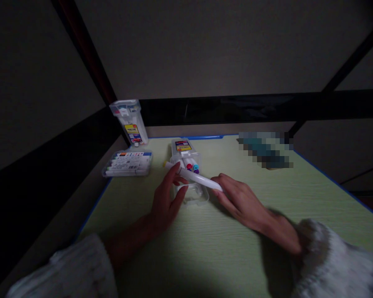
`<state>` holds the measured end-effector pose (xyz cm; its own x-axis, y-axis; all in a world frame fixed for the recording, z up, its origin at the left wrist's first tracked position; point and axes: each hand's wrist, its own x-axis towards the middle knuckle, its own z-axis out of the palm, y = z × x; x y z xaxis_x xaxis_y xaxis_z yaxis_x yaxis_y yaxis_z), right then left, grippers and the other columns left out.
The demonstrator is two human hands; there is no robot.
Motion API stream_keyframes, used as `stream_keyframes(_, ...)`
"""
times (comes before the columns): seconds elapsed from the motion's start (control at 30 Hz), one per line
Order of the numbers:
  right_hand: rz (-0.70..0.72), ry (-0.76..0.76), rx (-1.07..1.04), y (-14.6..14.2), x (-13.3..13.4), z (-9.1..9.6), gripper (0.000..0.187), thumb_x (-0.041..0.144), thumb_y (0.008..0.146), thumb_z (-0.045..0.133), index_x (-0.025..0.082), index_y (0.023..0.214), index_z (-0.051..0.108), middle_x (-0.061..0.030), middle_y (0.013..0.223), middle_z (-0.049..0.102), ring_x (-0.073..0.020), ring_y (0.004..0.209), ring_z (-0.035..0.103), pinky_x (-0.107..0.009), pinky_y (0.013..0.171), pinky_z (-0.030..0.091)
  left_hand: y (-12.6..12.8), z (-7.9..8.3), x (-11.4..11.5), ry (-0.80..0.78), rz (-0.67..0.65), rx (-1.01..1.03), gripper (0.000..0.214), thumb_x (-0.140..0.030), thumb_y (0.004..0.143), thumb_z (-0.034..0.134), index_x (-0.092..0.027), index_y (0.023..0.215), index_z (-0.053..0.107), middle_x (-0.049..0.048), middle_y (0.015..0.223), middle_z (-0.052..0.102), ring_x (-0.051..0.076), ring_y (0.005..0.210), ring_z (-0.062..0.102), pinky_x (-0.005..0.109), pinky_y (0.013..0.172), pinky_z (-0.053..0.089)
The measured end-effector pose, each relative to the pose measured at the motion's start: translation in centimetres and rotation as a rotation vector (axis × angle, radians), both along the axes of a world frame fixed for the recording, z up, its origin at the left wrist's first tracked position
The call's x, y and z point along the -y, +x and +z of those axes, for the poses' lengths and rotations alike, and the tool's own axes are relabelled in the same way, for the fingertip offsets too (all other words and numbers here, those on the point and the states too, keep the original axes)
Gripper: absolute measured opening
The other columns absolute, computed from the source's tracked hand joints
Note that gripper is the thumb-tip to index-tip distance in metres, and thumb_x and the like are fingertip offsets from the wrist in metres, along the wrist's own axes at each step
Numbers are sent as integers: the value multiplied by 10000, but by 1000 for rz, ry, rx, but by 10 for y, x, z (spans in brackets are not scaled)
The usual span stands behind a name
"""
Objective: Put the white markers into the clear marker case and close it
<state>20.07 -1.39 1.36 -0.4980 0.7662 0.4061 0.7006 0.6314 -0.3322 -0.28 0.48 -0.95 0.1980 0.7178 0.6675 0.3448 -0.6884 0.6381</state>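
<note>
A white marker [195, 176] lies slantwise across the open mouth of a clear plastic marker case [188, 165] lying on a pale green table [205, 248]. My right hand [242, 200] pinches the marker's near end. My left hand [168, 198] touches the marker near its far part, thumb and fingers curled round it beside the case's mouth. Coloured marker caps show inside the case. Both forearms wear white woolly sleeves.
A second clear marker case [129, 122] stands upright at the table's back left corner. A flat open case of markers [128, 163] lies in front of it. A blurred-out object [265, 149] sits at the back right. Dark bars run behind the table.
</note>
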Motion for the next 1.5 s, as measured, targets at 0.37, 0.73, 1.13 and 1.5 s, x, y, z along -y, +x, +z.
stream_keyframes(0.37, 60, 93, 25, 0, 1, 0, 252, 298, 923, 284, 152, 930, 489, -29, 732, 525, -127, 618, 502, -258, 556, 400, 5, 2, -3, -158, -102, 394, 617, -245, 723, 663, -269, 1259, 360, -17, 766, 570, 93, 635, 519, 197, 596, 461)
stream_keyframes(0.73, 92, 134, 69, 1, 0, -1, 287, 311, 925, 274, 133, 891, 497, -40, 725, 533, -135, 605, 508, -269, 552, 405, 7, 5, -6, -192, 12, 481, 424, -177, 622, 722, -204, 973, 486, -73, 658, 509, 52, 551, 497, 146, 552, 455)
stream_keyframes(1.13, 99, 114, 78, 2, 0, -3, 278, 311, 923, 282, 139, 910, 501, -37, 737, 532, -128, 619, 507, -266, 564, 409, 6, 7, -5, -215, -45, 507, 217, -283, 754, 623, -194, 892, 480, -54, 653, 511, 49, 492, 496, 131, 467, 431)
stream_keyframes(1.5, 96, 90, 107, 1, 1, 0, 317, 332, 925, 270, 135, 905, 517, -46, 751, 551, -141, 634, 527, -276, 579, 422, 7, 7, -4, -215, -44, 521, 207, -314, 777, 600, -190, 894, 482, -54, 634, 502, 53, 494, 506, 136, 469, 435)
